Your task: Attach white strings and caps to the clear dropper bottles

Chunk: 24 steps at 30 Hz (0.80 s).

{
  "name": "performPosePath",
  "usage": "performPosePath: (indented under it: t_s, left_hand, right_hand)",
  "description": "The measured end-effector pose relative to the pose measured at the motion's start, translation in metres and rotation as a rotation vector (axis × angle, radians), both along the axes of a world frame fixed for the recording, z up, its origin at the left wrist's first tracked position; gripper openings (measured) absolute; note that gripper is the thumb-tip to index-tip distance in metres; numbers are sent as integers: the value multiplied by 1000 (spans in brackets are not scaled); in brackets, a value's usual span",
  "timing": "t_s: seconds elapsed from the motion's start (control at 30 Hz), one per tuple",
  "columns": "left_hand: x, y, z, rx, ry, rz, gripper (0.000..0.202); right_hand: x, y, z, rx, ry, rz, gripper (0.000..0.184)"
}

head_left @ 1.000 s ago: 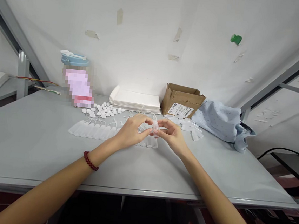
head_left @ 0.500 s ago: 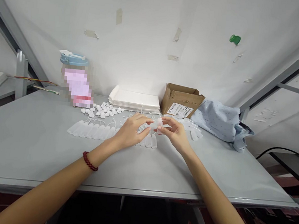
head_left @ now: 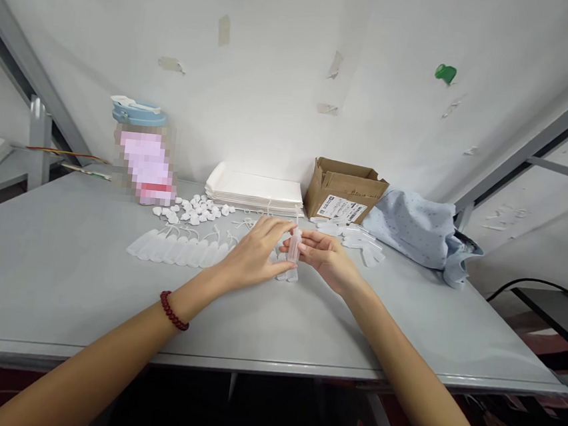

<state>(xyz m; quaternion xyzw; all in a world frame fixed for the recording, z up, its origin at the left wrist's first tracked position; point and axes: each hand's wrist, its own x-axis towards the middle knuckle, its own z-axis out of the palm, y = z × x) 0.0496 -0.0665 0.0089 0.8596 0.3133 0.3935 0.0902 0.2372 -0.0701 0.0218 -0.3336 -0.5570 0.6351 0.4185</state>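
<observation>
Between my hands a small translucent plastic sleeve point(head_left: 294, 246) stands upright above the table. My right hand point(head_left: 327, 257) pinches it from the right side. My left hand point(head_left: 257, 251) spans it, fingertips at the top end and thumb near the bottom, gripping it lengthwise. Below and to the left, a row of similar translucent sleeves with white strings point(head_left: 180, 248) lies side by side, partly hidden by my left hand. Past my right hand is a loose pile of clear plastic pieces point(head_left: 368, 244).
Several small white caps point(head_left: 196, 211) lie in a heap at the back. Behind them are a stack of white envelopes point(head_left: 261, 191), an open cardboard box point(head_left: 346, 189) and a light blue cloth point(head_left: 413, 225). A blue-lidded container point(head_left: 138, 115) stands back left, behind a blurred pink item point(head_left: 145, 163).
My right hand has turned the sleeve upright and brought it slightly left. The left hand has closed from an open gap onto its two ends.
</observation>
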Motion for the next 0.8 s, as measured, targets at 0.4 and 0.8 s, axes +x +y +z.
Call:
performPosePath:
  t_s: [0.4, 0.8]
  left_hand:
    - [1, -3, 4, 54, 18, -16, 44]
    - [2, -2, 2, 118, -23, -31, 34]
  right_hand:
    - [2, 0, 2, -102, 22, 94, 27]
    - [2, 2, -2, -26, -21, -50, 27]
